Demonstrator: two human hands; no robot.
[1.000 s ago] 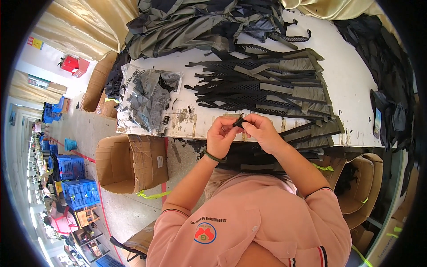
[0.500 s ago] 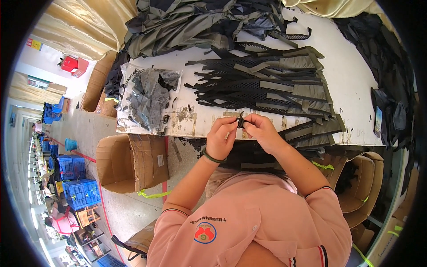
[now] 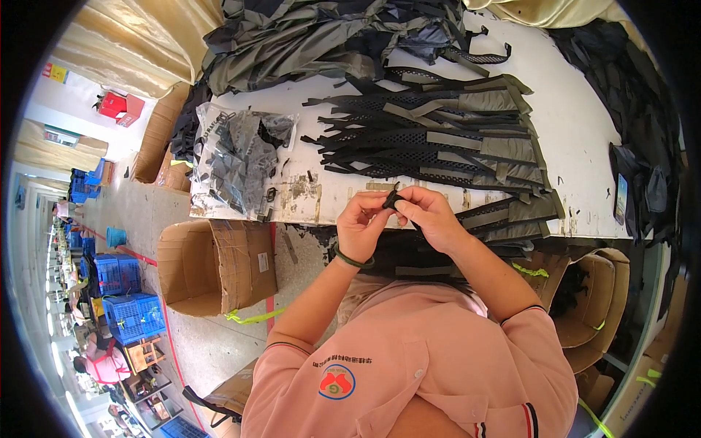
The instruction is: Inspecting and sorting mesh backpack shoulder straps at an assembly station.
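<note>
We had just tilted the small black piece (image 3: 392, 198), our left hand (image 3: 361, 219) and right hand (image 3: 432, 219) pinching it at the mesh straps' (image 3: 467, 146) seven o'clock, so we seemed mid-adjustment.

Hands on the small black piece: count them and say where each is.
2: the left hand grips the small black piece from its left, the right hand from its right, both near the edge of the white table.

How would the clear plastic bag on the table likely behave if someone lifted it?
The plastic bag would probably sag, since its film looks thin and wrinkled. It may feel slippery, given its glossy highlights. Its weight is hard to judge through the creases.
</note>
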